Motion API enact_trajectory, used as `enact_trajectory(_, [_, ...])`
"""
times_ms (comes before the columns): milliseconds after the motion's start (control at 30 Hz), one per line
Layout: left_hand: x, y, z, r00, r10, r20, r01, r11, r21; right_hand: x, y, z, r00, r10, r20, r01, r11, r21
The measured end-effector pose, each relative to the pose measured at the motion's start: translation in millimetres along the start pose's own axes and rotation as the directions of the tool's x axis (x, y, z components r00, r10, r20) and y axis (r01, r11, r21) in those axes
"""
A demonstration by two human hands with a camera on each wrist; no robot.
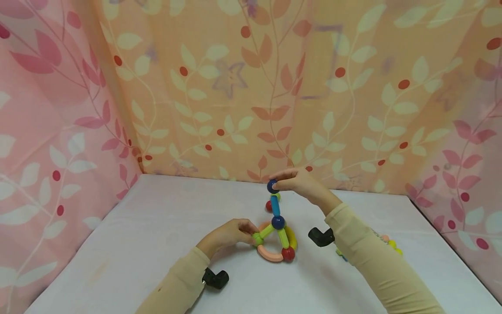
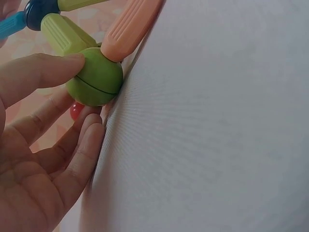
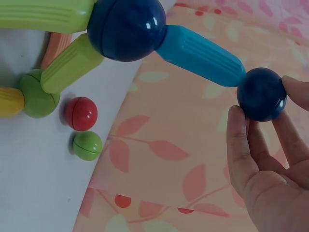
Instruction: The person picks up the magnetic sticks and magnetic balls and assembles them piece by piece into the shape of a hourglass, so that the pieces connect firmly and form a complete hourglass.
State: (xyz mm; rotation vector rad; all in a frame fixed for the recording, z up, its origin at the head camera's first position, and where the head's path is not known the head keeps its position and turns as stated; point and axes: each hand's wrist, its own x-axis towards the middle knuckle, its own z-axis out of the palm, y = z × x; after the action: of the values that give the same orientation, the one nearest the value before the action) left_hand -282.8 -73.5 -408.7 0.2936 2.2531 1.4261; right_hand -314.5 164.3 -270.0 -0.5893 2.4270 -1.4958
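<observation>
A toy of balls and rods stands on the table. Its ring base has curved peach (image 1: 270,255) and yellow (image 1: 292,237) pieces, joined by a red ball (image 1: 288,254) and green balls. Yellow-green rods (image 1: 283,239) slope up to a dark blue ball (image 1: 278,222), from which a blue rod (image 3: 202,55) rises. My right hand (image 1: 303,185) pinches another dark blue ball (image 3: 262,94) at that rod's upper end. Down at the base, my left hand (image 1: 231,235) holds a green ball (image 2: 96,79) between thumb and fingers.
A loose red ball (image 3: 81,114) and green ball (image 3: 87,145) lie behind the toy. More colored pieces (image 1: 392,245) sit at the right, partly hidden by my right forearm. Floral cloth (image 1: 235,109) encloses the white table (image 1: 157,209) at the back and sides.
</observation>
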Motion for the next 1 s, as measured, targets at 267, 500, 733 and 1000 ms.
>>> enact_trajectory(267, [0.2, -0.2, 0.0, 1.000, 0.009, 0.002, -0.009, 1.000, -0.003, 1.2, 0, 4, 1.000, 0.029, 0.007, -0.029, 0.999, -0.018])
enact_trajectory(500, [-0.4, 0.7, -0.5, 1.000, 0.002, 0.004, -0.002, 1.000, 0.012, -0.8, 4, 1, 0.999, 0.023, 0.030, -0.022, 0.999, -0.035])
enact_trajectory(733, [-6.9, 10.6, -3.6, 0.999, 0.035, -0.041, -0.034, 0.999, 0.011, -6.7, 7, 0, 0.999, 0.014, 0.030, -0.013, 0.999, -0.030])
enact_trajectory(1000, [-3.5, 34.1, 0.5, 0.968, 0.168, -0.187, -0.208, 0.953, -0.219, -15.8, 15, -9, 1.000, -0.001, -0.002, 0.001, 1.000, -0.013])
